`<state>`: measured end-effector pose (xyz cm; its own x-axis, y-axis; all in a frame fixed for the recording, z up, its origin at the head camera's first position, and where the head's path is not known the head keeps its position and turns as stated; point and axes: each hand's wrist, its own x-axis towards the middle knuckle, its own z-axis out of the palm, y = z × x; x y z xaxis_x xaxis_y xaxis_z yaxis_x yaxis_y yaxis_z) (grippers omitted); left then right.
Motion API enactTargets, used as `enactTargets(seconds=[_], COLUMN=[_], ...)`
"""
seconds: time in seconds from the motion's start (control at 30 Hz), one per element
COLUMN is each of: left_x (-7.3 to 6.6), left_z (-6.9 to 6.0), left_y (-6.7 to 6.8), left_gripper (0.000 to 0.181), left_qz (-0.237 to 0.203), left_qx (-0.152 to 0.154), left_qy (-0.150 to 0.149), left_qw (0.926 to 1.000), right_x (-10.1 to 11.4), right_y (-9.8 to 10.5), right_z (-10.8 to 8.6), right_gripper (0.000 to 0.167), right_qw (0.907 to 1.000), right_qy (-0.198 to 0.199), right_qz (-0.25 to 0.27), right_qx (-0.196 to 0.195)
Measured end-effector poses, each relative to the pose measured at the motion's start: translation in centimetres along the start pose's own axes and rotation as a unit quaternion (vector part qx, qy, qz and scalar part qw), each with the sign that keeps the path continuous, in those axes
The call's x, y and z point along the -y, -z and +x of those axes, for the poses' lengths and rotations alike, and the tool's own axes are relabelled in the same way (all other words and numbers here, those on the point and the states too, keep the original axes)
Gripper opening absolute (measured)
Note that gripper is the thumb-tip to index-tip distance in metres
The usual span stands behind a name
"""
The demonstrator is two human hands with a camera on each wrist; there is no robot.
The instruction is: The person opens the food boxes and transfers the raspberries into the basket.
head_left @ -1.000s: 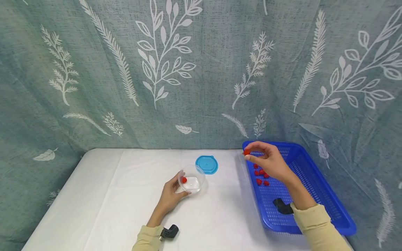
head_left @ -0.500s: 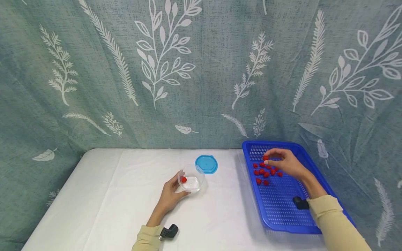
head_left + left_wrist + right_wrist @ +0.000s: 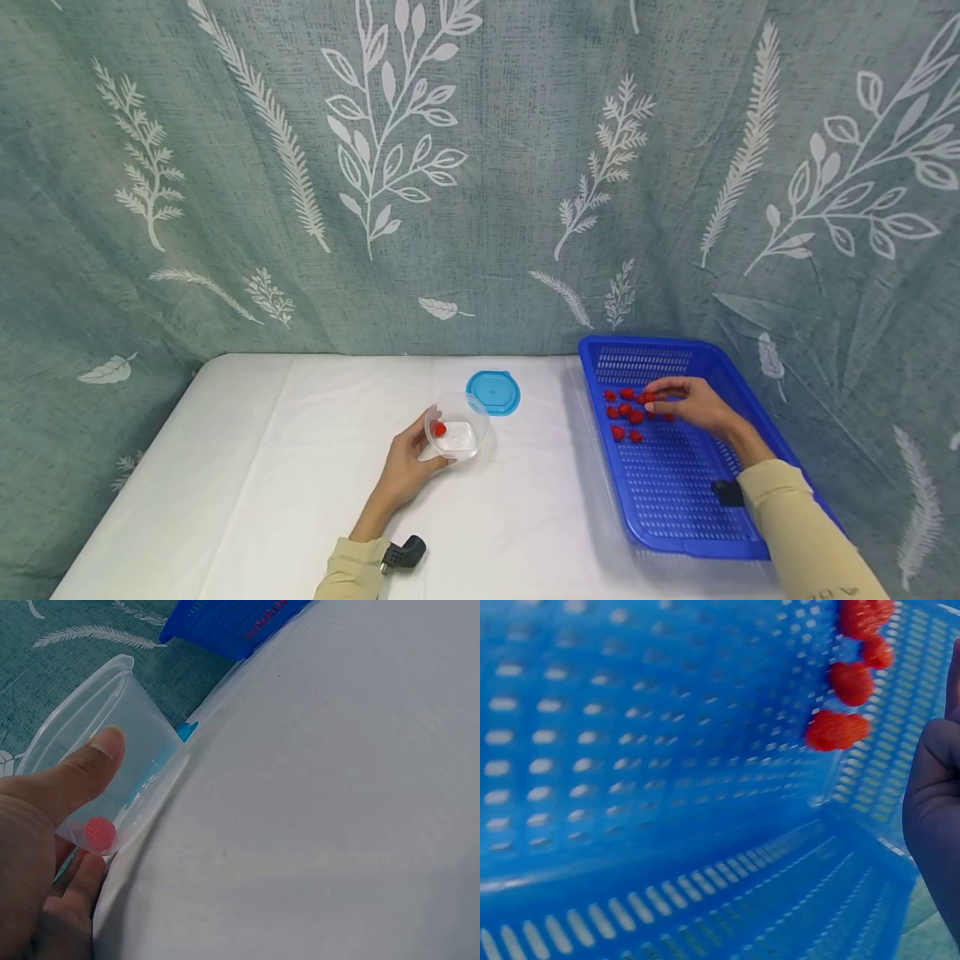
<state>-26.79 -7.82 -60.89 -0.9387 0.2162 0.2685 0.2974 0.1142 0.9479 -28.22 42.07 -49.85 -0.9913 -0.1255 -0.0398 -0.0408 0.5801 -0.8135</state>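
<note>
On the white cloth, my left hand (image 3: 411, 462) grips a clear plastic tub (image 3: 471, 442) by its side. The left wrist view has the thumb on the tub's near wall and fingers below. A single red raspberry (image 3: 100, 834) lies inside the tub at the hand's side. Inside the blue basket (image 3: 675, 533), my right hand (image 3: 693, 404) pinches a raspberry (image 3: 648, 398) between thumb and fingers, low over the others. Several loose raspberries (image 3: 626, 410) lie on the basket floor around it. In the right wrist view the right fingertips are out of frame.
A light-blue lid (image 3: 493, 392) lies flat just behind the tub. White cloth (image 3: 300, 467) covers the table, and a green leaf-patterned curtain (image 3: 495, 183) hangs along its back edge. The basket's raised rim stands at the right.
My right hand has moved right and then down among the raspberries, carrying the pinched one from the basket's left rim. The left hand and tub have stayed put.
</note>
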Motion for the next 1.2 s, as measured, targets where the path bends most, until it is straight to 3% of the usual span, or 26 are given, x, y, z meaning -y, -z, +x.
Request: enactTargets(seconds=[0.33,0.6,0.77,1.0,1.2], left_x=[-0.1,0.0,0.0,0.2,0.2], left_z=[0.1,0.0,-0.1,0.0,0.0], left_y=[0.2,0.1,-0.1,-0.2,-0.2], left_gripper=[0.091,0.091,0.091,0.09,0.09], left_qz=[-0.001,-0.007,-0.005,-0.009,-0.007], left_qx=[0.003,0.004,0.003,0.005,0.004], left_qy=[-0.002,0.0,0.001,-0.002,-0.002], left_qw=[1.0,1.0,1.0,0.9999,1.0], right_x=[-2.1,-3.1,-3.5,-4.1,-4.2], right_y=[0.0,-0.6,-0.8,-0.9,-1.0], right_z=[-0.1,0.1,-0.2,-0.3,-0.3], right_gripper=[0.051,0.042,0.041,0.042,0.041], right_qw=[0.9986,0.9965,0.9956,0.9984,0.9986], right_qy=[-0.042,-0.046,-0.059,-0.037,-0.027], right_qz=[-0.02,-0.031,-0.048,-0.009,-0.022], right_qx=[0.024,0.062,0.054,0.043,0.041])
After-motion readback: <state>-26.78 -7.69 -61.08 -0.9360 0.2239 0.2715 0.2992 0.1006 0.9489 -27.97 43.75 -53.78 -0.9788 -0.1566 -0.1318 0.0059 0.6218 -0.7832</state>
